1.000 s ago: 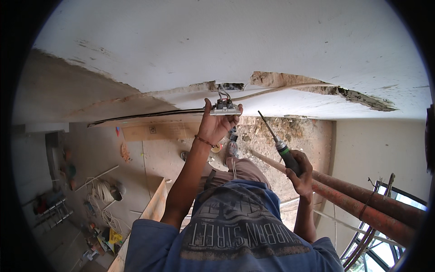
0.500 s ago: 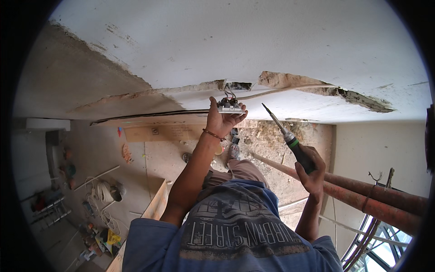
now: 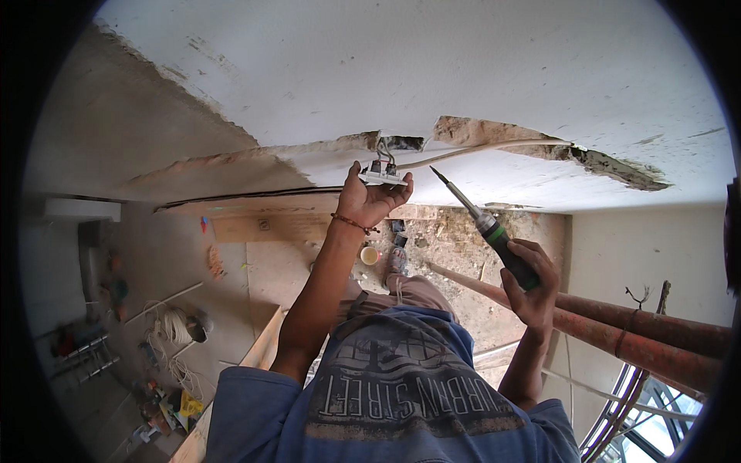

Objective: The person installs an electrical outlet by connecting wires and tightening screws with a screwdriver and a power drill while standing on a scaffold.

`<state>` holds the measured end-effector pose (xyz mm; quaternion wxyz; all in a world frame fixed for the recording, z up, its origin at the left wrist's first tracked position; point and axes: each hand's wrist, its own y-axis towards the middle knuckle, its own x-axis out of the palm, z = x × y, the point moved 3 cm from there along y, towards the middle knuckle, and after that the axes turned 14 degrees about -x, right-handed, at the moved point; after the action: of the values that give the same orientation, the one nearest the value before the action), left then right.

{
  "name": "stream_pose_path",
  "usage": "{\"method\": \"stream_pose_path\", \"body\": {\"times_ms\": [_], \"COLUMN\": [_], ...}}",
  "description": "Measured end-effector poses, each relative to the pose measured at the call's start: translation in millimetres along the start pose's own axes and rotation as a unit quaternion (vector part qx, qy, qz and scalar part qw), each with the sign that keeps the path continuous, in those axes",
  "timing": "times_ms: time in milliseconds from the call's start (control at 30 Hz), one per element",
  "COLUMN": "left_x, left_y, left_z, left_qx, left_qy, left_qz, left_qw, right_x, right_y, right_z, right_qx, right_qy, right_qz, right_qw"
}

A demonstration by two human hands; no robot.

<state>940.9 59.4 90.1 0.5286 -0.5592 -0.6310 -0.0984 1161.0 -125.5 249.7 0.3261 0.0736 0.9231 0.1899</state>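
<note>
My left hand [image 3: 372,199] is closed round the edge of a white electrical outlet plate [image 3: 384,177], its back side with dark terminals turned up. Grey wires [image 3: 386,150] run from those terminals into a dark box hole [image 3: 404,143] cut in the wall. In my right hand [image 3: 534,285] is a screwdriver [image 3: 494,231] with a black and green handle, gripped by that handle. Its shaft slants up and left, the tip a little right of the outlet plate and apart from it.
A pale cable [image 3: 494,147] crosses the broken plaster of the wall [image 3: 540,69]. Rusty red pipes [image 3: 617,336] stand at the right. On the floor are a small round tub [image 3: 370,255], coiled cable [image 3: 174,328] and scattered rubble. A wooden board [image 3: 258,347] lies by my left elbow.
The outlet plate and my left hand have shifted slightly left and tilted. The screwdriver has moved a little up and left, its tip closer to the wall.
</note>
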Motion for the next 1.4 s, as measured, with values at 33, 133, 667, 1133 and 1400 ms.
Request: {"method": "stream_pose_path", "body": {"times_ms": [33,133,667,1133,1400], "left_x": [5,6,-24,-24,-38], "left_y": [-6,-15,8,25,38], "left_z": [-3,1,20,12,22], "left_qx": [-0.002,0.019,0.053,0.105,0.09], "left_qy": [-0.01,0.028,0.099,0.097,0.084], "left_qz": [0.01,0.023,-0.041,0.013,-0.002], "left_qw": [1.0,0.999,0.993,0.99,0.992], "right_x": [1,4,1,71,98], "right_y": [-3,-14,-24,37,39], "right_z": [3,9,3,-56,-75], "right_qx": [0.002,0.03,0.026,-0.018,0.002], "right_qy": [0.006,0.032,0.025,-0.088,-0.131], "right_qz": [0.002,0.025,0.051,0.106,0.114], "right_qw": [1.0,0.999,0.998,0.99,0.985]}}
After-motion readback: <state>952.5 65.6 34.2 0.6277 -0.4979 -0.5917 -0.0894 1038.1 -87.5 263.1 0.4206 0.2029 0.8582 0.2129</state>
